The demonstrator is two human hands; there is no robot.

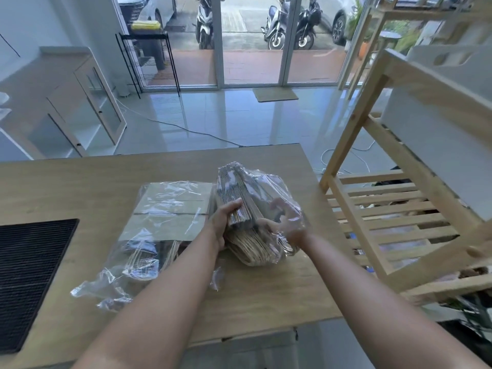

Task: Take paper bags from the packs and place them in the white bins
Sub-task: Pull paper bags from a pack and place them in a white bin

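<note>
Brown paper-bag stack [239, 206] in clear plastic wrap [269, 187]: left hand [226, 225] grips it, right hand [286, 222] clutches the wrap; second flat pack [165, 217] beside it.

A wooden table [80, 187] fills the near part of the room, with a black ribbed mat [29, 278] on its left side. To the right stands a pale wooden shelf rack [372, 198]. The floor [213, 115] is glossy light tile. On the far side, glass doors [253, 41] show parked motorbikes [290, 22] outside, and a white cabinet [87, 102] stands at the left
</note>
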